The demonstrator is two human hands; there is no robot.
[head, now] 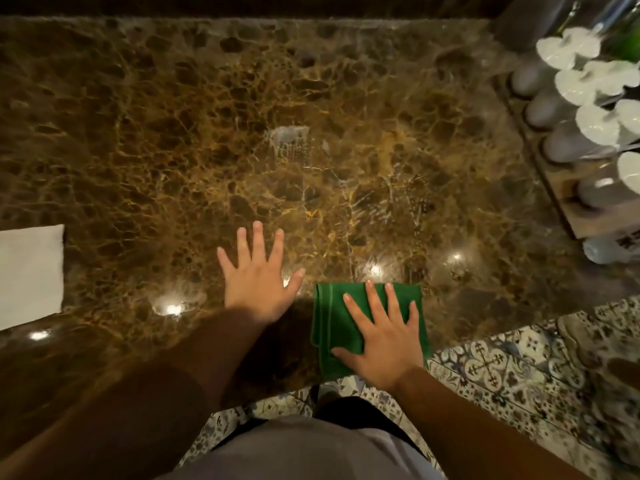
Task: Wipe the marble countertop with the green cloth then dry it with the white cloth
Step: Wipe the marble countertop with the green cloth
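The brown marble countertop fills most of the head view and shines with wet streaks near its middle. A folded green cloth lies at the counter's near edge. My right hand presses flat on top of it, fingers spread. My left hand rests flat on the bare marble just left of the cloth, fingers apart, holding nothing. A folded white cloth lies on the counter at the far left edge of the view.
A wooden tray with several white cups and saucers stands along the right side of the counter. A dark wall strip runs along the back edge. Patterned floor tiles show below the counter's near edge at the right.
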